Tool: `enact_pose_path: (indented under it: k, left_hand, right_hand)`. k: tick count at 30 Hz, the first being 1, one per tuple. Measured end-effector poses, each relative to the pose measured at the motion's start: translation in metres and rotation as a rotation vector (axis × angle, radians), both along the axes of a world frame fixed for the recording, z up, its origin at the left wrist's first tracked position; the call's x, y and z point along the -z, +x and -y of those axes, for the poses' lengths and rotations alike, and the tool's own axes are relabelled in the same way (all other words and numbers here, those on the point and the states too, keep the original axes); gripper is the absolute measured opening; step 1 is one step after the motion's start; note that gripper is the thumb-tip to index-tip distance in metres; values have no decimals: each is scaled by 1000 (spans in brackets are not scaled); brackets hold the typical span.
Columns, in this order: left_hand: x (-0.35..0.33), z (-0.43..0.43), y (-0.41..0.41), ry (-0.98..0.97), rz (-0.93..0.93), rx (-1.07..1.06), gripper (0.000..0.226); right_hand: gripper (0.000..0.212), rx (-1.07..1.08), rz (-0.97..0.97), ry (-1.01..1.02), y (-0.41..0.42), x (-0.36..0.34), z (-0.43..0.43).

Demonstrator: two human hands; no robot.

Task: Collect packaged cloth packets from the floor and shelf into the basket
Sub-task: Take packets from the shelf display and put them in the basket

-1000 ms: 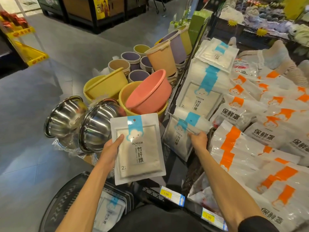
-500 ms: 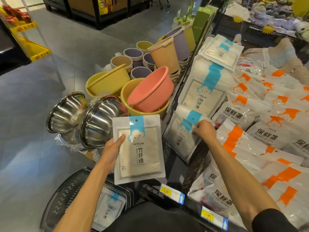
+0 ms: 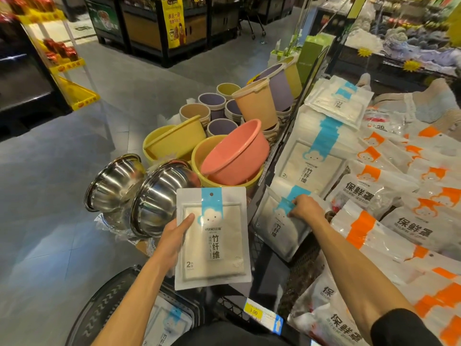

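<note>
Pinching the blue strip of a cloth packet (image 3: 274, 231) that leans on the shelf (image 3: 299, 270), the right hand (image 3: 305, 209) has its fingers (image 3: 295, 203) curled onto the top edge. As far as I can tell that one isn't lifted yet.

The left hand (image 3: 174, 236) grips a second packet (image 3: 214, 245) by its side edge, thumb on the front and the other fingers hidden behind it, holding it up above the basket (image 3: 99, 310).

Progress-wise, at least one bagged packet (image 3: 167, 323) is lying in the basket already, one's in hand and one's being grabbed. A whole stack (image 3: 309, 168), plus a loose packet (image 3: 340, 101) on top of it, is waiting on the shelf. I'd call it early to middle, plenty left.

Can't count what's in the basket, since the left arm and the bottom of the frame cut most of it off. No packets show on the floor (image 3: 50, 221) from this angle, though the bowls and buckets could be hiding some.
</note>
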State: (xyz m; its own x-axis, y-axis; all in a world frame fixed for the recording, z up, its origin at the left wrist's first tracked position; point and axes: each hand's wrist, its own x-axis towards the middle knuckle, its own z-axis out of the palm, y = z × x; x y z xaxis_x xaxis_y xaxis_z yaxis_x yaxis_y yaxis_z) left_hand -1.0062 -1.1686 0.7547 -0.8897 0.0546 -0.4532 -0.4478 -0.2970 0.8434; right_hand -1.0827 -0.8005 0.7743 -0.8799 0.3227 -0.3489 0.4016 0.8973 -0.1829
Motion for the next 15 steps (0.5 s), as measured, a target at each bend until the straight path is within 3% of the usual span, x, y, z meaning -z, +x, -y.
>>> enact_pose_path:
  k: [8,15]
  left_hand:
    - [-6,-8,-9,21,-19,-4,27]
    - [-9,-11,-15,20,-27,-25,30]
  right_hand:
    - [9,34,-127,34,3,-2,-10]
    - [15,13,-203,19,10,9,-11]
